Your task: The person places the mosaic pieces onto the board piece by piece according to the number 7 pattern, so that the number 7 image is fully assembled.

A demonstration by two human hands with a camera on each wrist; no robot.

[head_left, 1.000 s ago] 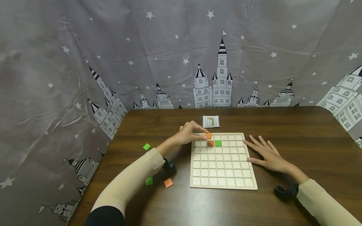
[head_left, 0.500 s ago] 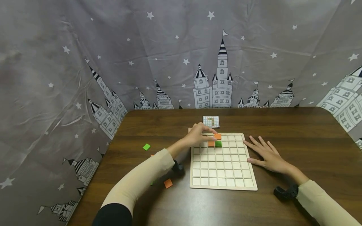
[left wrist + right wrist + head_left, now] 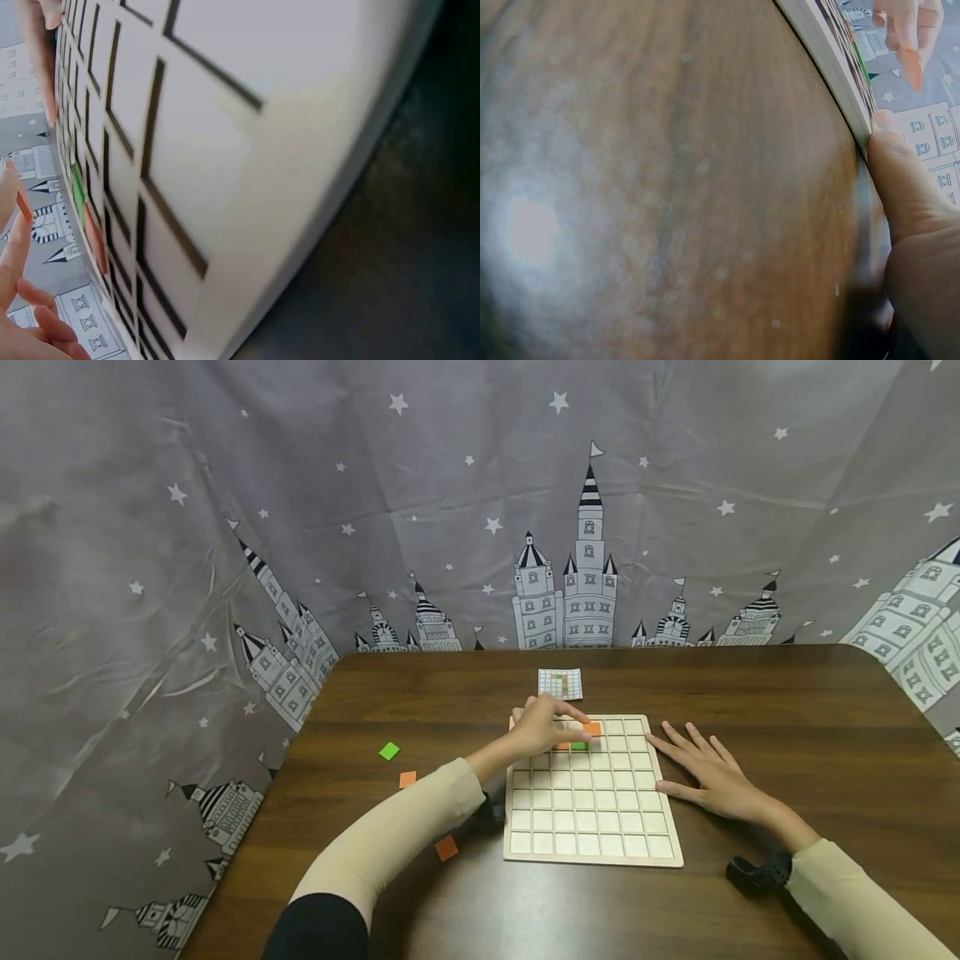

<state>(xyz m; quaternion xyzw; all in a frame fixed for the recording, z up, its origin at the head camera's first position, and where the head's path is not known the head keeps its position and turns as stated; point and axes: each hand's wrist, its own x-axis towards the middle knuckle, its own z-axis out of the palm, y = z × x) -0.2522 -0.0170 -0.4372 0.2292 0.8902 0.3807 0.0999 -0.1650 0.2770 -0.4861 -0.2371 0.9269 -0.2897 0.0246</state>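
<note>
My left hand (image 3: 542, 727) pinches an orange tile (image 3: 592, 729) between thumb and fingers, above the upper part of the wooden grid board (image 3: 592, 862). Below it on the board lie a green tile (image 3: 579, 746) and, beside that, another orange tile (image 3: 561, 747), both partly covered by the hand. In the left wrist view the pinched orange tile (image 3: 24, 205) is held clear of the board's surface. With fingers spread, my right hand (image 3: 708, 772) rests at the board's right edge; its thumb (image 3: 900, 172) touches that edge in the right wrist view.
A small card with a printed coloured grid (image 3: 559, 683) lies behind the board. To the left on the table are a loose green tile (image 3: 389, 751), an orange tile (image 3: 407, 779) and another orange tile (image 3: 446, 848). A patterned curtain (image 3: 450, 485) hangs behind the table.
My left hand has moved right across the board's upper part with the orange tile in its pinch. The right hand has stayed in place.
</note>
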